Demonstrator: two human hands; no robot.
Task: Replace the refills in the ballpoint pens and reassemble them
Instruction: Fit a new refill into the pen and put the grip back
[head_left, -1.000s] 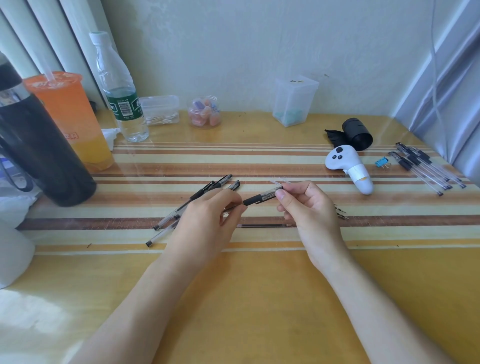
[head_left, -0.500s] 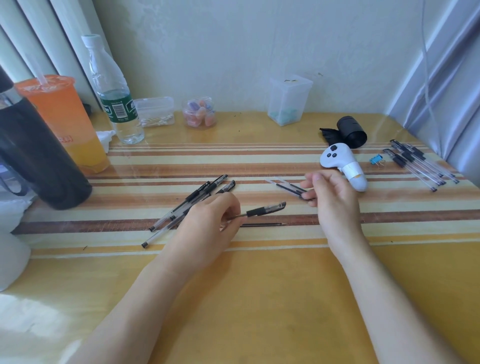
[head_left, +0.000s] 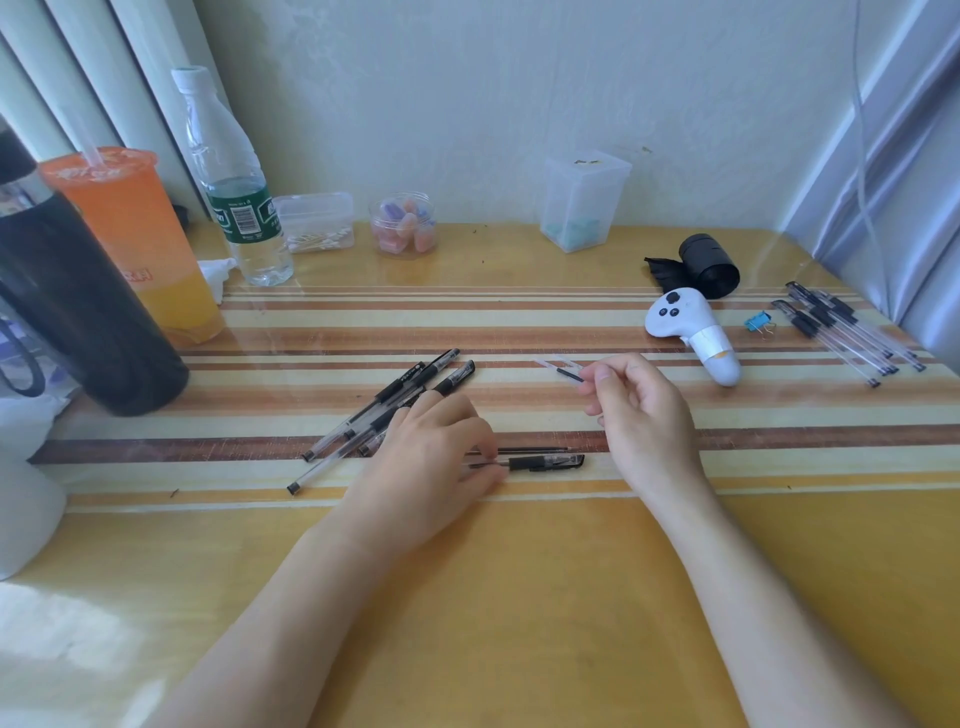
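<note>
Two hands are at work over the striped desk (head_left: 519, 597), and only the head camera shows them. The left hand (head_left: 431, 462) lies low on the desk with its fingertips closed on the rear of a black-gripped pen (head_left: 545, 462), which rests flat and points right. Just behind that pen lies a thin black refill (head_left: 535, 450), loose on the desk and parallel to it. The right hand (head_left: 639, 410) is raised a little above the surface, thumb and forefinger pinched on a small slender piece (head_left: 569, 375); it looks like a pen part or a short refill, but it is too small and blurred to say which.

A cluster of capped pens (head_left: 395, 400) lies beside the left hand's knuckles, and another group of pens (head_left: 841, 332) sits well apart at the far right edge, near a blue binder clip (head_left: 757, 323) and a white controller (head_left: 691, 332).

To do this step well, I would judge that the left hand should keep the barrel steady and level while the right brings its piece in along the pen's axis, not at an angle, and the loose refill should be kept from rolling among the others.
</note>
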